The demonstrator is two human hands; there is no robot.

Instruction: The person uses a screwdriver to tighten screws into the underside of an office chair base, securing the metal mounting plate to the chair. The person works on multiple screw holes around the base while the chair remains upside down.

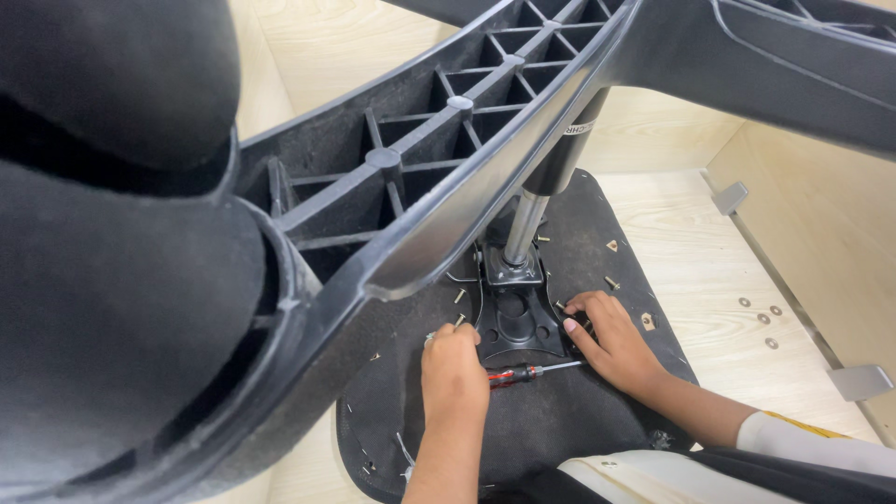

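An office chair lies upturned. Its black fabric seat underside [551, 420] faces up, with a black metal mounting plate [513, 322] and a chrome gas cylinder [523, 229] rising from it. My left hand [453, 359] rests at the plate's left edge, fingers curled, apparently on a small screw. At the plate's right edge my right hand [607, 336] presses down with its fingers bent. A red and black screwdriver [523, 373] lies on the seat between my hands. Loose screws [611, 282] dot the fabric.
The chair's black star base [439, 159] with a big caster [112, 233] fills the upper left, close to the camera. The floor is light wood [709, 280]. A wooden panel with metal brackets [859, 381] and small washers [758, 317] lies at right.
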